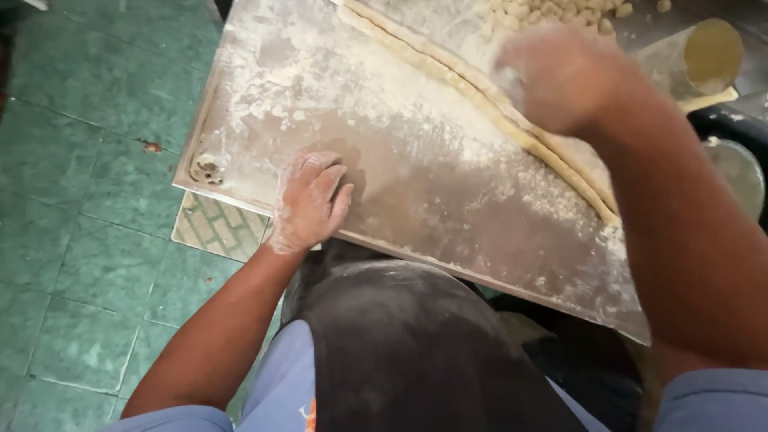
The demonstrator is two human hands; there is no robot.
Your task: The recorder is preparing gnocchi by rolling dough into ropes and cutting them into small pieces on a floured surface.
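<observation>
Your flour-dusted left hand [310,200] lies flat, fingers spread apart, on the floured steel desk [416,200]. Your right hand [560,76] is blurred over the long pale rope of dough [480,100]; I cannot tell its grip. Beyond it sit small cut dough pieces [552,12] and a yellow-lined cylindrical metal cup [696,56], tipped on its side.

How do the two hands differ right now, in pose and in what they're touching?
The left hand lies flat, palm down, on the bare floured metal table; the right hand is raised over the long dough ropes. The left hand is sharp; the right hand is motion-blurred. The left hand holds nothing; the right hand's grip is unclear. Both are flour-dusted.
</observation>
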